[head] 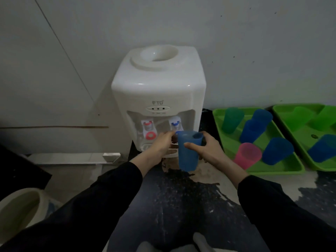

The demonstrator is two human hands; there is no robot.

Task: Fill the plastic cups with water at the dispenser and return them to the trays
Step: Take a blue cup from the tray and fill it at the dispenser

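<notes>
One blue translucent plastic cup (188, 151) stands upright in my right hand (209, 150), fingers and thumb wrapped round its upper wall. Its rim sits just below and in front of the blue tap (175, 124) of the white plastic water dispenser (158, 88). My left hand (161, 144) holds nothing. Its fingers are stretched toward that tap, tips just under the lever, and I cannot tell whether they press it. No stream shows, and the cup wall is too dim to read a water level, so I judge this fill is only about to begin. The red tap (148, 125) alongside is untouched.

Right of the dispenser, the near green plastic tray (276, 172) carries five upright cups. A green cup (231, 120) is at its far left corner, and a far blue cup (261, 115) and a middle blue cup (251, 131) touch along the far edge. A pink cup (247, 155) is at the near left corner, with a near blue cup (277, 150) just beside it. The second green tray (298, 105), just beside the first and cut by the frame, holds blurred green cups at its far end and an edge blue cup (321, 148) at its near edge.

I cannot tell whether any of these cups hold water, so the count left to do is unclear. At the least, the cup I hold must be filled and set back. A puddle (181, 179) spreads over the dark speckled surface in front of the dispenser.
</notes>
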